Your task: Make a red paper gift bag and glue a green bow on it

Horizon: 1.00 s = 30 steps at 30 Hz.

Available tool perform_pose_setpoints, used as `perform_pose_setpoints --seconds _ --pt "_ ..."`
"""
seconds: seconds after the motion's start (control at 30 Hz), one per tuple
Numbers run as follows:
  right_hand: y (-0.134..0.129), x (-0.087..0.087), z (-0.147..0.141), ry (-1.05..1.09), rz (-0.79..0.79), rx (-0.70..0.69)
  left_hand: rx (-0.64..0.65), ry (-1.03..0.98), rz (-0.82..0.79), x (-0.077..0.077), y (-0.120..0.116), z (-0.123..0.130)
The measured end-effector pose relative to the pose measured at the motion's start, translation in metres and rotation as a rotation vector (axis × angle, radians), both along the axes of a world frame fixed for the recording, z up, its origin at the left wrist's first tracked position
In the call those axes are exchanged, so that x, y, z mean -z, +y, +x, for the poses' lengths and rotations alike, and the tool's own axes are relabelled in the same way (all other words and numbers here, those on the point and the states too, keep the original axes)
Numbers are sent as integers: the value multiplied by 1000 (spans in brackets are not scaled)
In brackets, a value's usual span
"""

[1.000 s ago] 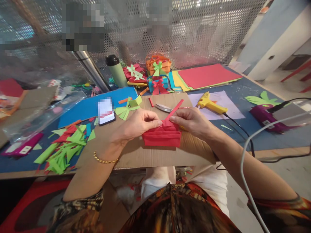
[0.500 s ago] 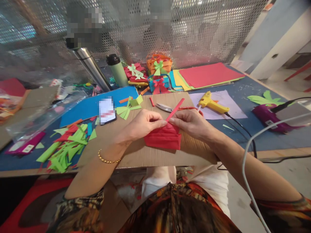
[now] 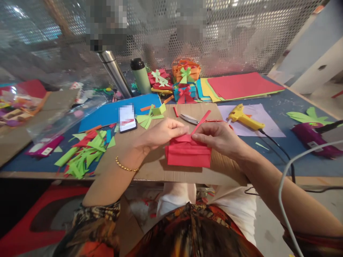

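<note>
A folded red paper box (image 3: 189, 157) lies on the cardboard sheet (image 3: 150, 166) in front of me. A narrow red paper strip (image 3: 202, 120) slants up and away from its top. My right hand (image 3: 217, 136) pinches the strip near its lower end. Thumb and fingers of my left hand (image 3: 171, 131) are pressed together on the red paper at the box's upper left. My fingers hide part of the box top. Scissors (image 3: 189, 118) lie just beyond my hands, their red handles partly covered by my right hand.
A yellow glue gun (image 3: 245, 117) rests on lilac paper to the right, its cord trailing forward. Green scraps (image 3: 88, 153) and a phone (image 3: 127, 119) lie left. Behind are small paper baskets (image 3: 185, 73), stacked coloured sheets (image 3: 243, 85) and bottles (image 3: 141, 76). A white cable (image 3: 281, 189) crosses at right.
The view has shifted, so everything sits farther right. The box now shows more of its front below my hands, and my left fingers have moved slightly apart from my right ones.
</note>
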State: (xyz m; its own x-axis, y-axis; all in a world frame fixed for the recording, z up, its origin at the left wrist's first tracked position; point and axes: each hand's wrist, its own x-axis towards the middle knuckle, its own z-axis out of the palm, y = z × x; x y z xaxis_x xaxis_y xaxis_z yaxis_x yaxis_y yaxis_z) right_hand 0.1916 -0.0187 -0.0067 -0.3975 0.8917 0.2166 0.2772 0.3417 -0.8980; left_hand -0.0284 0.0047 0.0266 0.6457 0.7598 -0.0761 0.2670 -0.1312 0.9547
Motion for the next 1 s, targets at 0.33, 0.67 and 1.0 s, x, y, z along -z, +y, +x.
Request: perform_pose_setpoints --seconds 0.33,0.67,1.0 --pt "-3 -2 5 122 -120 83 -159 39 126 -5 5 -17" --pt "-2 0 7 64 -97 70 -192 58 159 -2 5 -10" --pt "0 -2 6 61 -60 119 -160 66 205 -1 6 -13"
